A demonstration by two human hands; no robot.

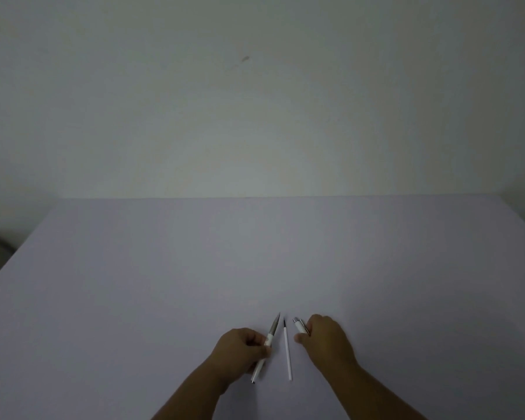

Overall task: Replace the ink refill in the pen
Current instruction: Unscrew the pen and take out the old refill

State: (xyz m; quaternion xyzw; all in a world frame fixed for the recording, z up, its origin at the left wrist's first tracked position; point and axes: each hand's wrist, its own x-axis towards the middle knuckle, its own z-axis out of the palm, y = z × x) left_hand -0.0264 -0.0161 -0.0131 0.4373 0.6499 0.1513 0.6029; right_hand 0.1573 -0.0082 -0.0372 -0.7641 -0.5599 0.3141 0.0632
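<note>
My left hand [245, 347] grips a pen body [268, 341], white with a grey metal tip that points away from me; its rear end sticks out below my fingers. Just to its right a thin white ink refill [287, 350] with a dark tip lies loose on the table, touched by neither hand. My right hand [325, 338] holds a short white pen piece with a silver end [299, 325], which juts out to the left of my fingers. Both hands rest low on the table, near its front.
The pale lilac table [255, 253] stretches far ahead to a plain light wall [255, 101]. Its left edge [15, 253] runs diagonally, with a dark object beyond it at the far left.
</note>
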